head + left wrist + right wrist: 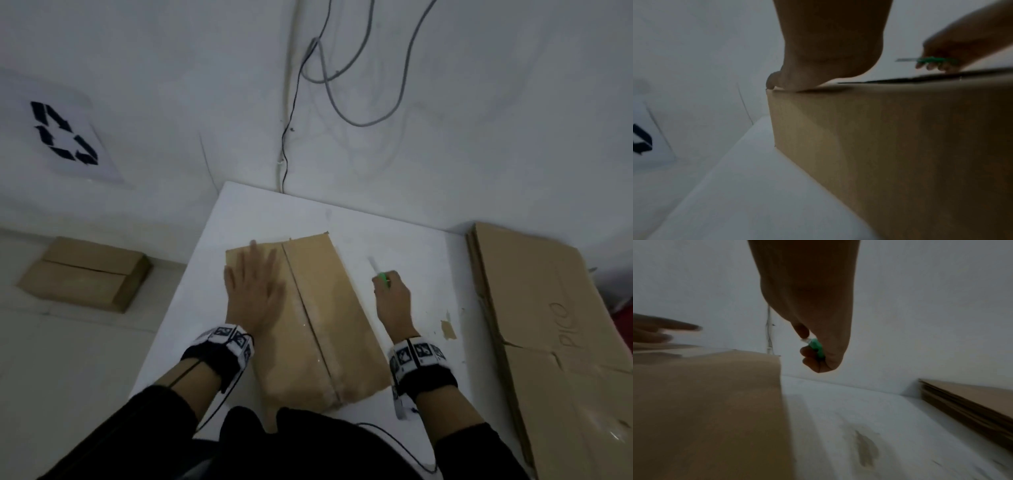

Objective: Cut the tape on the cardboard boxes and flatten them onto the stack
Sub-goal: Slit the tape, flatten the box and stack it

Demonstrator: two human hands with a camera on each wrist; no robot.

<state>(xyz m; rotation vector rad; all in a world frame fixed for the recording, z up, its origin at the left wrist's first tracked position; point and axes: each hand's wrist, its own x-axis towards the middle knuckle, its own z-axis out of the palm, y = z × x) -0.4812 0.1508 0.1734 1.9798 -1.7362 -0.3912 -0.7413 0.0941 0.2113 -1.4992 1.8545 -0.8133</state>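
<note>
Box: a cardboard box [318, 318] stood on the table, under the left fingers and just left of the right fingers; its top seam ran down the middle, the 2 flaps slightly parted.
Left hand: the left hand [255, 294] lay flat on the box's left flap, fingers [253, 253] straight and spread, pointing toward the wall; blurred in the head view.
Right hand: the right hand [394, 301] hung just right of the box, off its top, fingers [809, 356] curled tight around a knife.
Knife: the knife [381, 272] had a green handle and a pale blade that stuck out past the fingertips toward the wall.
Stack: flattened cardboard sheets [548, 342] lay well right of the right fingers, at the table's right edge, with handwriting on the top sheet.
Scrap: a small brown scrap [448, 329] lay on the table between the right hand and the stack.
In the way: the box wall filled much of both wrist views.
Second box: a closed box [85, 272] sat on the floor, far left of the left fingers.
Table: a white table [394, 233] was pushed into the corner.
Room: white walls; grey cables [342, 85] hung beyond the fingertips; a sheet with a recycling sign [63, 133] hung on the left wall.
</note>
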